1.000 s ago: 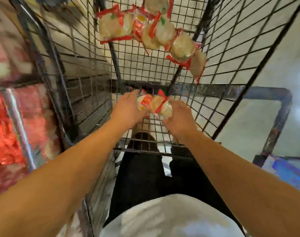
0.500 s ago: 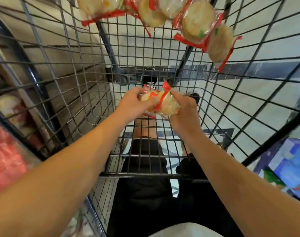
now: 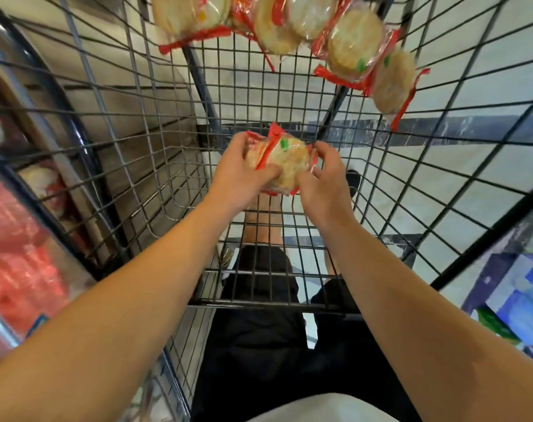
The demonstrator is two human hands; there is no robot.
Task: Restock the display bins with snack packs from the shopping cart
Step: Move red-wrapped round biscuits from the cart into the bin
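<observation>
Pale floor tiles show through the grey wire-mesh shopping cart (image 3: 155,123). Above its near end, the left hand (image 3: 239,173) and the right hand (image 3: 324,181) both grip 1 small bundle of clear snack packs with red seals and round pale crackers (image 3: 282,161) (how many packs is unclear). More such cracker packs (image 3: 289,28) lie heaped at the cart's far end. Red packets (image 3: 18,269) blur beyond the left wall.

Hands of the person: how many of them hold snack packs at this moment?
2. The left hand grips the held snack packs from the left side, and the right hand grips them from the right, above the cart floor. How many packs they hold is unclear.
</observation>
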